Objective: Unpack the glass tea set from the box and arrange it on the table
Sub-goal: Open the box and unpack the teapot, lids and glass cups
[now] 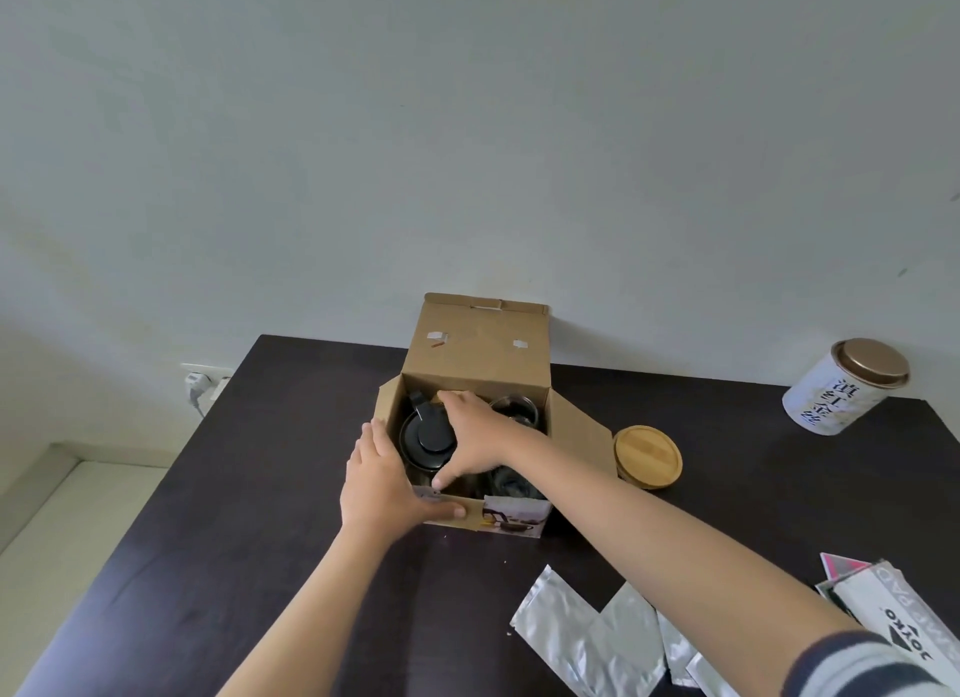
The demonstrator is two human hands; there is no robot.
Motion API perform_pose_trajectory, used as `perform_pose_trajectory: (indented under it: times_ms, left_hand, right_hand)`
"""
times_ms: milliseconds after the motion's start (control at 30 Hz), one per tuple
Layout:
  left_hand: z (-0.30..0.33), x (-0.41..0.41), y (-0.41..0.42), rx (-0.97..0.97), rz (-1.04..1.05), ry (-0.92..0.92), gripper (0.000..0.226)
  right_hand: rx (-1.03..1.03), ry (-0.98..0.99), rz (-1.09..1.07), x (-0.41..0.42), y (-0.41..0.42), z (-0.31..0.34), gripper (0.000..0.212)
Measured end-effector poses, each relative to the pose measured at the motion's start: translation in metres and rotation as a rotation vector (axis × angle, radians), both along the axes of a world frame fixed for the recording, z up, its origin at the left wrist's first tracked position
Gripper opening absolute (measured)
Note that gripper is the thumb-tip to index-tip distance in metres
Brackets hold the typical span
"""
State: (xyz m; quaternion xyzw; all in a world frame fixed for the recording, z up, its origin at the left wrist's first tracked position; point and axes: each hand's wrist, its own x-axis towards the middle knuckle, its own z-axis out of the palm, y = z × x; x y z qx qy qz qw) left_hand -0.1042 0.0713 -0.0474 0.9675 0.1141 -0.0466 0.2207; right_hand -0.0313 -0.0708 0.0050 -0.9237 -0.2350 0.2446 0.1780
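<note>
An open cardboard box stands on the dark table, its lid flap raised against the wall. Inside on the left is a glass teapot with a black lid; glass cups show on the right side. My left hand presses on the box's front left corner, thumb along the front wall. My right hand reaches into the box, fingers spread around the teapot's right side, thumb low at the front. Whether it grips the teapot is unclear.
A round bamboo lid lies just right of the box. A white tea tin with a bronze lid stands at the far right. Several silver foil packets and a printed bag lie at the front right. A wall socket is left.
</note>
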Motion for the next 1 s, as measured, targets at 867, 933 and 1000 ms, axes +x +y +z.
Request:
perform_pose_trajectory:
  times_ms: [867, 933, 1000]
  left_hand:
    - [-0.003, -0.003, 0.003, -0.069, -0.033, -0.056, 0.164]
    - [-0.004, -0.003, 0.004, -0.085, -0.042, -0.07, 0.16]
    - [-0.005, -0.003, 0.004, -0.077, -0.046, -0.06, 0.154]
  right_hand:
    - [-0.042, -0.055, -0.089, 0.01, 0.014, 0.001, 0.097]
    - [0.01, -0.045, -0.105, 0.009, 0.007, 0.004, 0.103]
    - [0.07, -0.032, -0.117, 0.006, 0.001, 0.007, 0.107]
